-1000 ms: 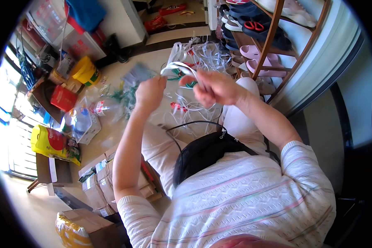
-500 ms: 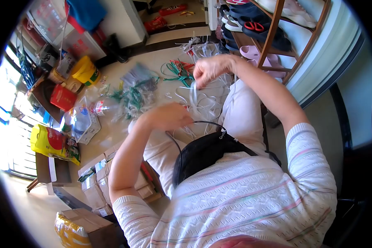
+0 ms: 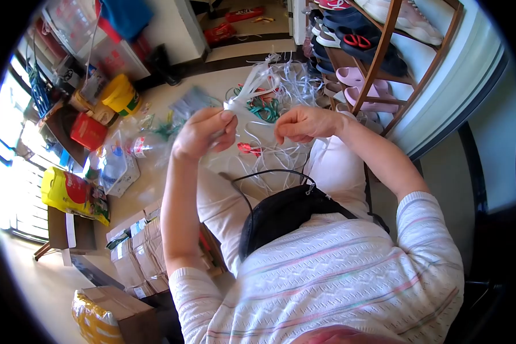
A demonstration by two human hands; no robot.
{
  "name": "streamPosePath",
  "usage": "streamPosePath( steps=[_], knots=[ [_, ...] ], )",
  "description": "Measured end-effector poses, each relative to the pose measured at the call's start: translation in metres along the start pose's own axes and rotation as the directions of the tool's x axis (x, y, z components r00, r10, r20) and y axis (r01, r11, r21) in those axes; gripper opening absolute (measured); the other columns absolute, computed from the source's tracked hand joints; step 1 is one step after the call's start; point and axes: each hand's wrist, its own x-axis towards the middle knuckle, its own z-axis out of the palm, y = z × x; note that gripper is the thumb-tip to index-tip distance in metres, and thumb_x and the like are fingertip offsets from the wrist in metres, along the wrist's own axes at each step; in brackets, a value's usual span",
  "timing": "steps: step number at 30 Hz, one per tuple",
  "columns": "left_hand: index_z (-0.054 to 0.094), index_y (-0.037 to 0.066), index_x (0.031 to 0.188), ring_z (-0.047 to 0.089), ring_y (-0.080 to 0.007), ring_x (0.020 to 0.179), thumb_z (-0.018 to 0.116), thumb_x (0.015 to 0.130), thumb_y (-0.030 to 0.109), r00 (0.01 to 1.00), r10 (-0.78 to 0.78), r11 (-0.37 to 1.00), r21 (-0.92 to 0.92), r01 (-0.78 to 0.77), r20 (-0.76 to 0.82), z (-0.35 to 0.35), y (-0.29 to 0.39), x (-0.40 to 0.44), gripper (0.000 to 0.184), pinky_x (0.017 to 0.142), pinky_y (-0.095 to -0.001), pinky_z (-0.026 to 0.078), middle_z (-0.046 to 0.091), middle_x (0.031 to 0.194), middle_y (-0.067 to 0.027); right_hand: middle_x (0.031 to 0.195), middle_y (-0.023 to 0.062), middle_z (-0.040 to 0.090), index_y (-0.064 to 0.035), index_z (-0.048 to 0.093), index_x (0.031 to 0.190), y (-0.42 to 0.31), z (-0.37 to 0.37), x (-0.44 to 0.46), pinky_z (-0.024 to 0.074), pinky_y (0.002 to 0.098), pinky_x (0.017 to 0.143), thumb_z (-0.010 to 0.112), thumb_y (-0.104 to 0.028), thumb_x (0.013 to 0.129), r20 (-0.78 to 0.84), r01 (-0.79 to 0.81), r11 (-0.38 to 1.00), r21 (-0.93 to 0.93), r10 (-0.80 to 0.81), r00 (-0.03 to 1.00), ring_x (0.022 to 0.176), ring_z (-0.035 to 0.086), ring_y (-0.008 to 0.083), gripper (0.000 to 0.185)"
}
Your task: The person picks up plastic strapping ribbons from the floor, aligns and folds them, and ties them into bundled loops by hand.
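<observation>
My left hand (image 3: pixel 205 132) is closed, its thumb and fingers pinching a bunch of white plastic ribbon (image 3: pixel 255 86) whose loops stick up and away past the fingertips. To the right, my right hand (image 3: pixel 307 123) has its fingers curled down and pressed together; what they hold, if anything, is hidden. Below and beyond both hands, a loose tangle of white strips (image 3: pixel 298 83) spreads over the floor. A green bundle of cord (image 3: pixel 264 108) lies among them, and a small red piece (image 3: pixel 249 149) is nearer my knees.
A wooden shoe rack (image 3: pixel 378 57) with shoes and pink sandals (image 3: pixel 370 92) stands at the right. Along the left are a yellow bucket (image 3: pixel 120 94), a red box (image 3: pixel 88 131), a white basket (image 3: pixel 122 178) and cardboard boxes (image 3: pixel 140 252). A black waist bag (image 3: pixel 278 212) rests on my lap.
My left hand has risen away from my lap and now shows the white ribbon bunch in its pinch. My right hand has come down slightly toward my right knee.
</observation>
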Motion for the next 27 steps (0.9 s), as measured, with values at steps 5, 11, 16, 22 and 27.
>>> streamPosePath(
  steps=[5, 11, 16, 22, 27],
  knots=[
    [0.055, 0.001, 0.070, 0.045, -0.0150, 0.045, 0.049, 0.087, 0.027, 0.915, 0.080, 0.996, -0.009, -0.084, 0.395, 0.037, -0.007, 0.008, 0.031, 0.045, -0.0282, 0.036, 0.053, 0.061, -0.0087, 0.053, -0.0059, 0.038, -0.0044, 0.061, 0.076, 0.008, -0.019, 0.013, 0.0218, 0.0194, 0.039, 0.055, -0.029, 0.087, 0.064, -0.086, 0.969, -0.231, 0.104, 0.993, 0.044, 0.031, 0.0020, 0.027],
    [0.055, 0.001, 0.077, 0.056, -0.0154, 0.054, 0.047, 0.082, 0.013, 0.966, -0.017, -0.126, 0.958, -0.259, 0.259, -0.006, -0.059, 0.028, 0.015, 0.050, -0.0321, 0.044, 0.053, 0.061, -0.0069, 0.050, -0.0060, 0.041, -0.0043, 0.063, 0.078, -0.040, -0.053, 0.016, 0.0235, 0.0195, 0.039, 0.057, -0.029, 0.085, -0.168, -0.098, 0.887, -0.451, 0.024, 0.986, 0.042, 0.033, 0.0023, 0.027],
    [0.052, 0.002, 0.074, 0.051, -0.0169, 0.051, 0.050, 0.082, 0.020, 0.883, -0.030, 0.845, 0.459, 0.273, -0.469, -0.030, -0.017, 0.037, 0.020, 0.046, -0.0280, 0.039, 0.053, 0.062, -0.0075, 0.052, -0.0070, 0.038, -0.0046, 0.061, 0.088, -0.027, -0.001, 0.015, 0.0254, 0.0190, 0.039, 0.051, -0.031, 0.089, -0.169, 0.078, 0.974, -0.213, -0.116, 0.979, 0.043, 0.033, 0.0029, 0.029],
    [0.051, 0.001, 0.070, 0.046, -0.0144, 0.047, 0.046, 0.089, 0.027, 0.930, 0.192, 0.981, -0.028, -0.193, 0.314, -0.001, -0.011, 0.007, 0.033, 0.043, -0.0258, 0.034, 0.048, 0.057, -0.0050, 0.052, -0.0075, 0.040, -0.0082, 0.063, 0.082, -0.004, -0.042, 0.012, 0.0239, 0.0189, 0.038, 0.056, -0.032, 0.086, -0.093, -0.069, 0.973, -0.222, 0.050, 0.994, 0.042, 0.032, 0.0024, 0.025],
    [0.054, 0.002, 0.066, 0.047, -0.0148, 0.043, 0.045, 0.087, 0.020, 0.940, -0.133, 0.430, 0.873, -0.231, 0.315, 0.008, -0.040, 0.016, 0.029, 0.041, -0.0262, 0.035, 0.053, 0.059, -0.0061, 0.056, -0.0063, 0.048, -0.0037, 0.064, 0.075, -0.051, -0.056, -0.002, 0.0282, 0.0192, 0.044, 0.063, -0.026, 0.081, -0.168, -0.169, 0.871, -0.462, 0.101, 0.981, 0.049, 0.037, 0.0017, 0.023]
  ],
)
